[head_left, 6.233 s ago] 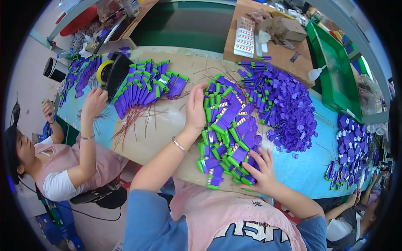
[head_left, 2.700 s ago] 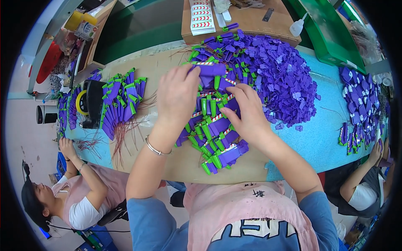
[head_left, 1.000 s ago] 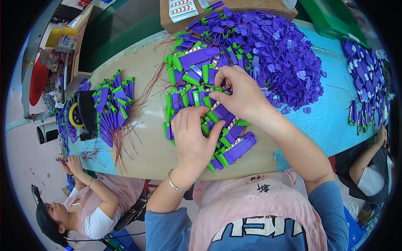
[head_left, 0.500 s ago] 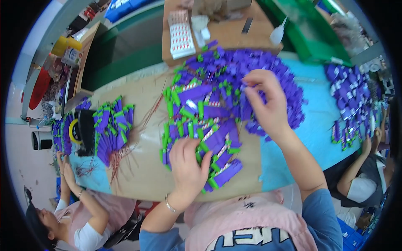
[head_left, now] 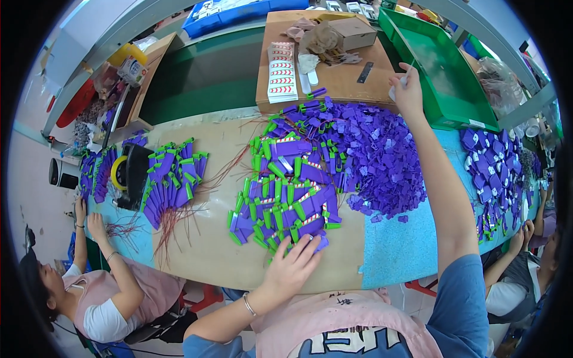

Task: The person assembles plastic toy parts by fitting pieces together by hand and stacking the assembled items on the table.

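At the far side of the table my right hand (head_left: 408, 94) is closed around a white squeeze bottle (head_left: 392, 93) with a thin pointed nozzle, mostly covered by the fingers. My left hand (head_left: 290, 269) rests at the near edge of a spread of purple-and-green battery-like packs (head_left: 280, 191), its fingers stretched and somewhat apart. Under and beside those fingertips lies a purple piece (head_left: 323, 243). Red-and-white striped strips run across several packs. To the right of the packs is a large heap of small flat purple pieces (head_left: 388, 161).
A wooden board (head_left: 334, 77) at the back bears a sticker sheet (head_left: 282, 74), a dark strip and a small carton. A green tray (head_left: 441, 77) stands at back right. Left are a black tape dispenser (head_left: 132, 179) and wired packs (head_left: 170, 179). Co-workers sit on both sides.
My right hand has gone from over the purple heap to the bottle at the back and grasped it. The left hand has shifted to the packs' near edge. The view has tilted upward.
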Tool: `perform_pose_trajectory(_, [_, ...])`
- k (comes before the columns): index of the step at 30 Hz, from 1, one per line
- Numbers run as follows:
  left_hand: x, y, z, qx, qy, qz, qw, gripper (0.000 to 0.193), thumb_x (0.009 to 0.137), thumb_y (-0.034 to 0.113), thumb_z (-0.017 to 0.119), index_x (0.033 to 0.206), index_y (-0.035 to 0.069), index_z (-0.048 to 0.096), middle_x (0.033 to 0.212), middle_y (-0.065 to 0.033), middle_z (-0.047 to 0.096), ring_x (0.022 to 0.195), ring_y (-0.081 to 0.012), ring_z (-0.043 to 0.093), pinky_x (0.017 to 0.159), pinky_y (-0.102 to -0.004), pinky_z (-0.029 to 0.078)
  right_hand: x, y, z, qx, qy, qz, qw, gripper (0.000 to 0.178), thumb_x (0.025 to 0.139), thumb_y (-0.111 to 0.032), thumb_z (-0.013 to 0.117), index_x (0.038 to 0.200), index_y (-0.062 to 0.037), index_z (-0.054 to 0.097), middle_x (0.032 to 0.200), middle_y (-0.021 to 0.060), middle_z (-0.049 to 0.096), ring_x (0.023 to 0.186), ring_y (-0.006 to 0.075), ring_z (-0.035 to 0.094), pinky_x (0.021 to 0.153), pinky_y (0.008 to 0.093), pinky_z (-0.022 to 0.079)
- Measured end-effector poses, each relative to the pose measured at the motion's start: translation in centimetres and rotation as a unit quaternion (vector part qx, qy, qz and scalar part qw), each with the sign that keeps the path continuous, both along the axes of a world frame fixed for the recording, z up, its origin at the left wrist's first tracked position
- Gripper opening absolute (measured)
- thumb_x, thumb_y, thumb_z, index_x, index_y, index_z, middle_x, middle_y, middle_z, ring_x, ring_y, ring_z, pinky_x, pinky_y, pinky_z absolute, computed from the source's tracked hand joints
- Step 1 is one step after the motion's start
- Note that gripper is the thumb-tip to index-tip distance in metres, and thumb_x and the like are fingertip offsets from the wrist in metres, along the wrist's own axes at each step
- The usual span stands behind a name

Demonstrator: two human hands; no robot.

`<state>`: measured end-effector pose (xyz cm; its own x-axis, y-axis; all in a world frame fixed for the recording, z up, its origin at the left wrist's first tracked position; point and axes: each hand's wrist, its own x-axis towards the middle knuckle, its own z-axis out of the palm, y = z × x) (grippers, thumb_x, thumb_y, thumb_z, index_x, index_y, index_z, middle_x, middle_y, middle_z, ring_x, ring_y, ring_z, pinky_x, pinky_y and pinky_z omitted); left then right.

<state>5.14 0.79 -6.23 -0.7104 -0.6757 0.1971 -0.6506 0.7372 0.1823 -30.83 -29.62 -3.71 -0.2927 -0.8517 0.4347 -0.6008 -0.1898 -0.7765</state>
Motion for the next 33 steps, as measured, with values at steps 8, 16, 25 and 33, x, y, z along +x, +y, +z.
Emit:
perform_pose_trajectory(8, [2.4,-1.0,0.6,-0.027,0.066,0.027,0.997,0.032,0.081,0.009,0.058,0.112,0.010,0.066,0.128,-0.0121,0.059,0.121,-0.0275,0.055,0.104,-0.0516,0.037,5.6,19.6,3.8,0.124,-0.240,0.178,0.946,0.026,0.099,-0.014,0.048,0.121,-0.0007,0.053,0.067,0.0035,0.056,0.057,0.0106,0.055,0.053,0.0235,0.042])
perform_pose_trajectory(16, [0.3,3.0,2.2,-0.033,0.166,-0.009,0.986,0.035,0.081,0.008,0.056,0.114,0.000,0.062,0.122,-0.0172,0.061,0.116,-0.0302,0.059,0.102,-0.0446,0.044,7.8,36.0,-0.3,0.272,-0.286,0.243,0.886,0.020,0.097,-0.010,0.054,0.109,0.0015,0.066,0.071,0.0044,0.063,0.063,0.0085,0.058,0.058,0.0246,0.047])
perform_pose_trajectory(25, [-2.5,6.8,1.0,0.121,0.287,0.061,0.948,0.038,0.075,0.000,0.070,0.112,0.002,0.062,0.116,-0.0157,0.061,0.105,-0.0326,0.060,0.088,-0.0424,0.048,10.1,39.6,-0.3,0.209,-0.037,0.283,0.935,0.018,0.088,-0.006,0.064,0.104,-0.0022,0.071,0.074,0.0103,0.065,0.064,0.0209,0.063,0.058,0.0312,0.048])
perform_pose_trajectory(33, [-1.1,7.4,3.3,0.149,0.288,-0.039,0.945,0.042,0.073,0.005,0.077,0.112,0.005,0.063,0.098,-0.0092,0.064,0.085,-0.0275,0.062,0.073,-0.0370,0.048,12.5,41.2,0.3,0.101,0.083,0.338,0.932,0.020,0.079,-0.011,0.071,0.099,-0.0090,0.072,0.068,0.0043,0.056,0.062,0.0224,0.056,0.061,0.0349,0.040])
